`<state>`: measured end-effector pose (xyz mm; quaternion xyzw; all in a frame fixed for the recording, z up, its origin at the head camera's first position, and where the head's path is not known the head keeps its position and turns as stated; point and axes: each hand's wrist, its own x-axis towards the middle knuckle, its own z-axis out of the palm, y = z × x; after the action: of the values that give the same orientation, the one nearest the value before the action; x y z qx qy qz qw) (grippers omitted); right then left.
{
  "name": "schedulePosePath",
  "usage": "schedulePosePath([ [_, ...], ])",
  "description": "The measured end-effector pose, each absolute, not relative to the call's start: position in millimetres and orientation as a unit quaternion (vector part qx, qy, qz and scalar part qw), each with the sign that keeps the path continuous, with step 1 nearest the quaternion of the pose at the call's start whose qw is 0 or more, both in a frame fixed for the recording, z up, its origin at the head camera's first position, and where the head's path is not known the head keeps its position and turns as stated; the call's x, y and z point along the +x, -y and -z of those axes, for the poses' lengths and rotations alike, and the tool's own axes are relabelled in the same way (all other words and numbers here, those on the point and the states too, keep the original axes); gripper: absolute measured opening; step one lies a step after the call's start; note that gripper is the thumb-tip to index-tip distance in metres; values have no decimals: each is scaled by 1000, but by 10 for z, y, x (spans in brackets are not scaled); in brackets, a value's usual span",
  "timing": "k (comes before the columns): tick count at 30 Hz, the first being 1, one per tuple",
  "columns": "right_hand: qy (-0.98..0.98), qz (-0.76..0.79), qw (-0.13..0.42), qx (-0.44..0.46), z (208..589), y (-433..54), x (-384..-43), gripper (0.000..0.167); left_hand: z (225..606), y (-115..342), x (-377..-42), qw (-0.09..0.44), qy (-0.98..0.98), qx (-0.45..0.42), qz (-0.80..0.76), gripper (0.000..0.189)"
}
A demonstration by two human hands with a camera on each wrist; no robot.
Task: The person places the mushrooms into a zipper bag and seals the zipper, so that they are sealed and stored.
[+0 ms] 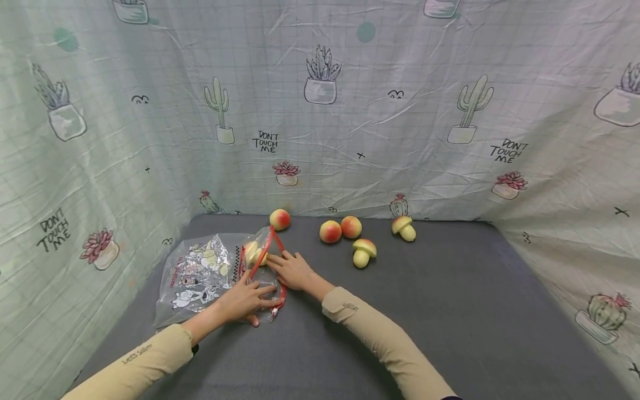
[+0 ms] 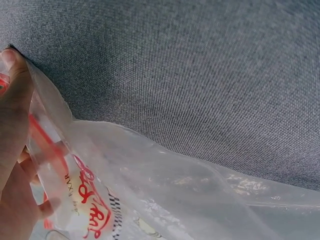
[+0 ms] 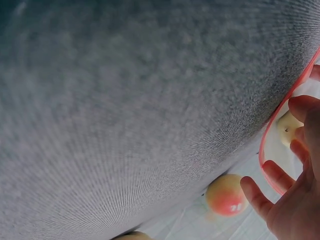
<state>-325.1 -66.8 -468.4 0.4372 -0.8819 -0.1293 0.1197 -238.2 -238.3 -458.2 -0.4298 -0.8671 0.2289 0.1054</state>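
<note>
A clear plastic zip bag [image 1: 200,278] with cartoon print lies flat on the left, its red-edged mouth facing right. My left hand [image 1: 250,300] rests on the near side of the mouth, fingers spread; in the left wrist view its thumb [image 2: 15,70] lies by the bag's edge. My right hand [image 1: 292,270] reaches into the mouth from the right, fingers extended, close to a pale yellow thing [image 1: 253,253] inside, perhaps a mushroom. Whether its fingertips touch it, I cannot tell. The right wrist view shows these fingers [image 3: 277,175] spread beside the red edge [image 3: 265,135].
Beyond the bag's mouth sits a red-and-yellow peach-like fruit [image 1: 280,219]. Two more such fruits [image 1: 330,231] lie side by side to its right. Farther right are two yellow mushrooms [image 1: 364,253]. Printed cloth [image 1: 350,139] walls off the dark table [image 1: 450,311] at the back and sides.
</note>
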Motion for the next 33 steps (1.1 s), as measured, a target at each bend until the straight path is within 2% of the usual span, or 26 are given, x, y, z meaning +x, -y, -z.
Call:
schedulePosePath([
  [15, 883, 160, 102, 429, 4691, 706, -3258, 54, 4600, 2372, -2362, 110, 870, -424, -227, 69],
  [24, 887, 173, 85, 418, 4648, 749, -3257, 50, 4572, 2377, -2352, 136, 862, -426, -239, 70],
  [33, 889, 164, 74, 422, 4638, 735, -3272, 53, 4553, 2364, -2342, 131, 863, -430, -231, 69],
])
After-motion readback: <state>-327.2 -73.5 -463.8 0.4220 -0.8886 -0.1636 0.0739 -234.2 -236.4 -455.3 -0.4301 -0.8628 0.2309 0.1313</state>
